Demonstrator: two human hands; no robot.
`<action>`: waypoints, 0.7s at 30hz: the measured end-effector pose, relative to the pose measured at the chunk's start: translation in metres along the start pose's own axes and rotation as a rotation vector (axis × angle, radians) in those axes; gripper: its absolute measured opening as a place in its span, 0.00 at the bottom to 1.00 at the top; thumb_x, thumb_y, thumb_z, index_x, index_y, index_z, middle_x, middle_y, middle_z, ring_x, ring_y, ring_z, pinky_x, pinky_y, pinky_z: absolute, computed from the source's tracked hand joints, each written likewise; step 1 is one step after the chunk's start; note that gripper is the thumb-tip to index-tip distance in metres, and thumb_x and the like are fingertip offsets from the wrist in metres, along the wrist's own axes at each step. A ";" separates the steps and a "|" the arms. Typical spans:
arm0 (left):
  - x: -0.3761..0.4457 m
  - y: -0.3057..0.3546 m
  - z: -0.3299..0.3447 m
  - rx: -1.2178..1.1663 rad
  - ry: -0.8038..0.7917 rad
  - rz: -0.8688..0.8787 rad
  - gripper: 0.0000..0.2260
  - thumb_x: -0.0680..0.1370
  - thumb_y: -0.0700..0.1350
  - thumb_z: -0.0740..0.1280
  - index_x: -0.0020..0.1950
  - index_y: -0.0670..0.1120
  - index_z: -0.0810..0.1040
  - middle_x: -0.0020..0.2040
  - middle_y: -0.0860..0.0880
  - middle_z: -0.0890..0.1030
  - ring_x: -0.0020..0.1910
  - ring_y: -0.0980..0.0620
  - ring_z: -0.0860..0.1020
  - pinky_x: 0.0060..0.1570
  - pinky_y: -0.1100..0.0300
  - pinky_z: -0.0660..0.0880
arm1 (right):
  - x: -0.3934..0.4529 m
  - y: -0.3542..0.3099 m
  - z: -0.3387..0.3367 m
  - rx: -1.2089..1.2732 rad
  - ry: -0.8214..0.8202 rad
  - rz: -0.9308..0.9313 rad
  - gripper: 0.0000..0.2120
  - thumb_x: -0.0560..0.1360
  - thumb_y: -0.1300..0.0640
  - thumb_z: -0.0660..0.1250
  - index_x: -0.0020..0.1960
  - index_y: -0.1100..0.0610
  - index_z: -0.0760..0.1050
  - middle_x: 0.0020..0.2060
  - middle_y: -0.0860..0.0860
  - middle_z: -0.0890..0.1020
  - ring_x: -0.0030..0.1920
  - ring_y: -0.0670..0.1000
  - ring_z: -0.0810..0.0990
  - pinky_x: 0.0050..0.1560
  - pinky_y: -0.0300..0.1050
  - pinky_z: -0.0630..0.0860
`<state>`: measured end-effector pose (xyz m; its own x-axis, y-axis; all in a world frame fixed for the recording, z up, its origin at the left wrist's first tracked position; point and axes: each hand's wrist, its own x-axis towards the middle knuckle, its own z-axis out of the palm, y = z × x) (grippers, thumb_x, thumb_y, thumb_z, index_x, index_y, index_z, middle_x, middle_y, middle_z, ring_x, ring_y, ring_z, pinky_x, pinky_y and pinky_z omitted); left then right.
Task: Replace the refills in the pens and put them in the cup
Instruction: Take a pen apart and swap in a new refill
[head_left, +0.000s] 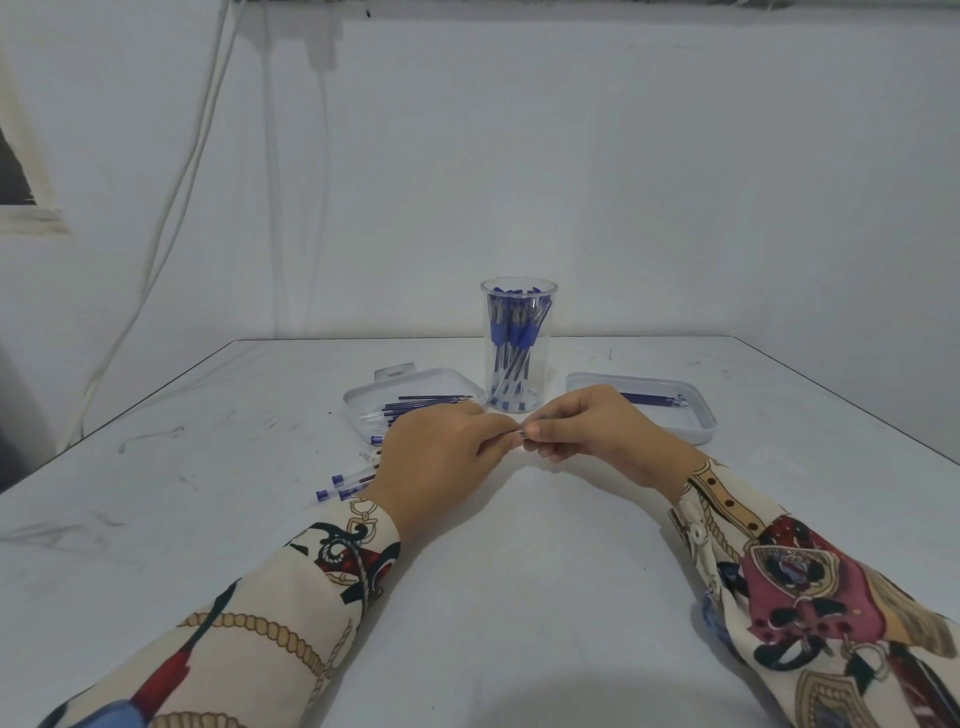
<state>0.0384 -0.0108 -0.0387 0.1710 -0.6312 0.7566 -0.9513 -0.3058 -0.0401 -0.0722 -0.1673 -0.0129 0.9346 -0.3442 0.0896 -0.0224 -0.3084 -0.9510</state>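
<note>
My left hand (441, 462) and my right hand (587, 431) meet at the fingertips over the table's middle, both pinching one small pen part (521, 435) that the fingers mostly hide. Behind them stands a clear cup (518, 345) packed with blue pens. A shallow white tray (415, 387) left of the cup holds several blue refills (415, 408). Another white tray (698, 410) right of the cup holds a few refills (654, 399). Clear pen barrels (345, 480) with blue ends lie on the table beside my left wrist.
A white table (519, 545) with scuff marks runs to a white wall. White cables (171, 218) hang down the wall at the left. Patterned sleeves cover both forearms.
</note>
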 end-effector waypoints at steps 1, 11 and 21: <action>0.000 0.000 0.000 0.003 0.001 0.013 0.12 0.76 0.58 0.60 0.46 0.57 0.82 0.32 0.56 0.80 0.31 0.55 0.77 0.25 0.65 0.64 | 0.000 0.000 0.000 0.002 -0.003 0.003 0.04 0.72 0.64 0.72 0.46 0.63 0.83 0.36 0.56 0.84 0.33 0.46 0.79 0.38 0.37 0.78; 0.000 -0.004 0.003 0.001 -0.056 0.074 0.15 0.78 0.56 0.57 0.43 0.53 0.82 0.31 0.54 0.78 0.31 0.53 0.76 0.24 0.60 0.68 | -0.001 -0.001 0.001 0.017 -0.013 0.026 0.03 0.72 0.64 0.71 0.45 0.63 0.83 0.36 0.56 0.84 0.33 0.47 0.79 0.38 0.37 0.78; 0.005 -0.008 0.001 0.000 -0.109 -0.046 0.19 0.76 0.59 0.51 0.49 0.53 0.79 0.36 0.53 0.80 0.36 0.52 0.78 0.29 0.58 0.70 | 0.002 -0.003 0.012 0.242 0.070 0.043 0.03 0.75 0.65 0.68 0.48 0.63 0.80 0.38 0.57 0.84 0.37 0.51 0.83 0.41 0.41 0.81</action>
<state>0.0473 -0.0121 -0.0347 0.2418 -0.6903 0.6819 -0.9417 -0.3363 -0.0065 -0.0663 -0.1561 -0.0137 0.9075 -0.4159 0.0594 0.0316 -0.0733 -0.9968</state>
